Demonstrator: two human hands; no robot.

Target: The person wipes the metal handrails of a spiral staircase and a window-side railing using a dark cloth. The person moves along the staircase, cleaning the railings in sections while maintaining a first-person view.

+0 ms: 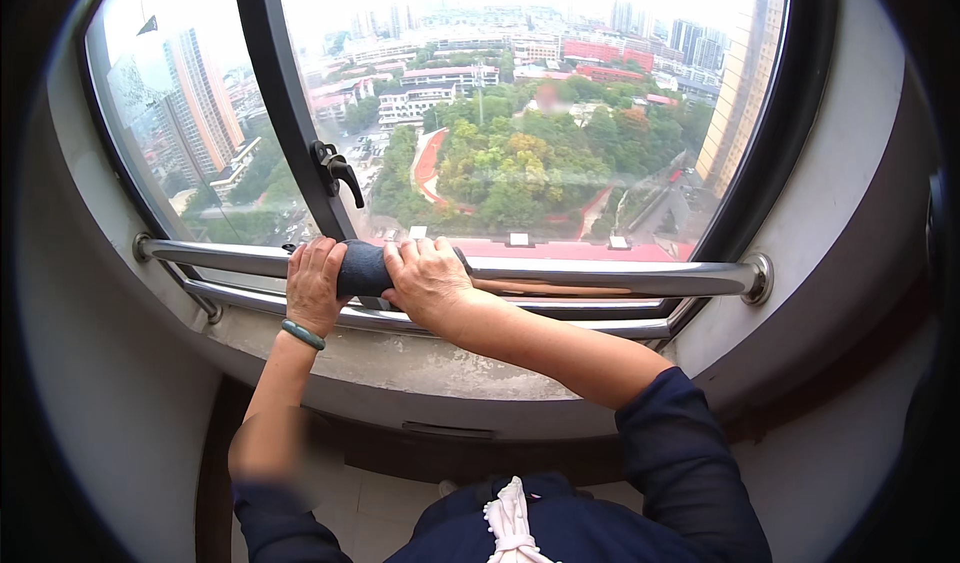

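A dark grey-blue cloth (363,269) is wrapped around the upper polished metal rail (585,276) in front of the window. My left hand (313,281) grips the cloth's left end, fingers over the top of the rail; a green bangle (304,334) circles that wrist. Close beside it, my right hand (429,281) clasps the right part of the cloth, with a dark bit of it showing past the fingers. Between both hands the cloth's middle lies exposed. The undersides of the hands and of the rail are hidden.
A lower metal rail (577,327) runs below the upper one, above a worn sill (450,360). Behind the rails stands a dark window frame (274,90) with a black handle (341,176). Wall flanges (759,278) hold the rail ends. Trees and buildings show far below through the glass.
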